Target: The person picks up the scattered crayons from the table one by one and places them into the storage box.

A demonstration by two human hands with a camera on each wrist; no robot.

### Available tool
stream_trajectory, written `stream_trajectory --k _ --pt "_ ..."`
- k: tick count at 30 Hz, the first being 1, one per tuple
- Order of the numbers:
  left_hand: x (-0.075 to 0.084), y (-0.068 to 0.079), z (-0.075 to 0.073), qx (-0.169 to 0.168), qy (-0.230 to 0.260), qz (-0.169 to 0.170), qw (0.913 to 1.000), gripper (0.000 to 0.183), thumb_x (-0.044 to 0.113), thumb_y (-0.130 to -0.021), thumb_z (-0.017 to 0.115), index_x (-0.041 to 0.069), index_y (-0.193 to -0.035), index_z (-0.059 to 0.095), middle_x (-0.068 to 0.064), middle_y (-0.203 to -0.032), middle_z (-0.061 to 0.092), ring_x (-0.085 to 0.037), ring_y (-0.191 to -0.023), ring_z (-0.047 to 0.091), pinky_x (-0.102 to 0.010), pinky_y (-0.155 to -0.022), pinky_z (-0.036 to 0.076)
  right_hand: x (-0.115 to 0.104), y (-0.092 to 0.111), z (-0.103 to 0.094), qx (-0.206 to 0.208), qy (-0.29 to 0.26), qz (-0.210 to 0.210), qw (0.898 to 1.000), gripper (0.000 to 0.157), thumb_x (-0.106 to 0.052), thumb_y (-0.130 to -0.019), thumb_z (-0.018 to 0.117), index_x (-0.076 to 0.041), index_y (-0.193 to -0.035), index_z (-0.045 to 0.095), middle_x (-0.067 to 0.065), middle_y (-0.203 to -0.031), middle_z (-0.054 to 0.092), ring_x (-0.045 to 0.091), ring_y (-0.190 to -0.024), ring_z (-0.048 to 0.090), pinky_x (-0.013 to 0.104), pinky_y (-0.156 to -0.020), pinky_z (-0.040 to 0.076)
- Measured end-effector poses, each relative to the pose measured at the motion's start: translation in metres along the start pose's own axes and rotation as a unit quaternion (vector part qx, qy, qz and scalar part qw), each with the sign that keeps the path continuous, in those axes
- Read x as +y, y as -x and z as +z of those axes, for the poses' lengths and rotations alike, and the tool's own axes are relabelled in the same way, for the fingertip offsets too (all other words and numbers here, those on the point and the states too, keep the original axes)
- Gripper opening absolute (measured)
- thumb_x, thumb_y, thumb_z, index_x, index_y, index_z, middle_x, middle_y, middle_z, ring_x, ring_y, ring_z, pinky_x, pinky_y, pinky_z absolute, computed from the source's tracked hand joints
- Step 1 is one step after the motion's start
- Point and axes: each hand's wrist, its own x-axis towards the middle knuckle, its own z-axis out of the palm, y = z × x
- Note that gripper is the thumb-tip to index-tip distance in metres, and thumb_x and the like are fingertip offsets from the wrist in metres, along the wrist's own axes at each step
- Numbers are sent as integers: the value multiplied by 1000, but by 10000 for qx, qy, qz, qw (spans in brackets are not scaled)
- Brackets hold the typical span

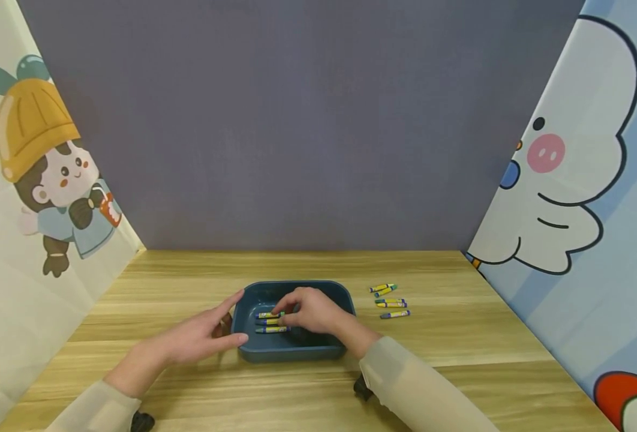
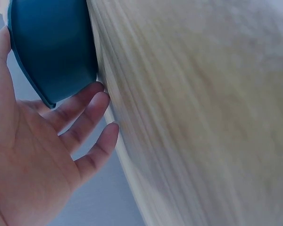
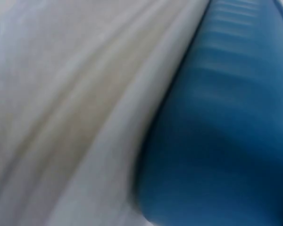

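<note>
A dark blue tray [image 1: 297, 354] stands on the table, and several crayons lie in its left half. My left hand [image 1: 197, 336] spans the tray's left end, thumb at the near rim and index finger at the far corner. The left wrist view shows its other fingers [image 2: 87, 120] loosely bent beside the tray wall [image 2: 56, 52]. Inside the tray, my right hand [image 1: 313, 309] pinches a crayon [image 1: 264, 315] at its right end between thumb and index finger. Two more crayons lie parallel on the near side, the closest crayon [image 1: 272, 330] fully visible.
Right of the tray, several yellow-wrapped crayons [image 1: 395, 314] lie loose on the wooden table [image 1: 459, 336]. A grey panel [image 1: 308, 132] rises at the table's back edge, with printed cloths at both sides. A sleeve [image 3: 85, 117] fills much of the right wrist view.
</note>
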Motion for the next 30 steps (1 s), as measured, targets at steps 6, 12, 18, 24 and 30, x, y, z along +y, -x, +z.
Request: stream_trajectory --k 6,12,18,24,30 --pt "1 1 0 33 45 33 10000 92 57 -97 61 20 -165 11 6 -100 61 -8 -84 59 -26 -76 47 -1 9 -17 152 -127 -111 9997 21 -32 -94 75 -27 -113 78 -17 -96 68 9 -78 60 27 -66 50" --pt "1 1 0 77 -15 9 10000 93 59 -97 61 21 -165 11 7 -99 61 -8 -83 58 -26 -76 46 -2 25 -40 340 -454 -123 9983 21 -33 -95 74 -29 -115 76 -9 -96 67 12 -77 61 29 -65 50" --pt "1 2 0 125 -128 25 9998 94 60 -96 60 20 -165 11 7 -98 60 -8 -83 56 -27 -77 46 3 45 -67 573 -691 35 9960 21 -33 -94 74 -34 -115 74 -6 -99 67 17 -73 58 31 -62 49" --pt "-2 2 -1 129 -105 25 9999 94 60 -96 61 21 -165 11 6 -99 60 -8 -82 56 -27 -76 45 22 64 -90 972 -745 45 9925 21 -37 -93 76 -33 -114 75 -1 -99 68 20 -73 59 31 -59 48" --pt "-4 1 0 101 -154 -97 9998 94 63 -95 59 25 -165 10 7 -100 59 -8 -83 56 -27 -76 45 50 83 -105 1154 -759 274 9900 24 -36 -94 74 -27 -117 75 2 -100 68 28 -76 60 31 -59 49"
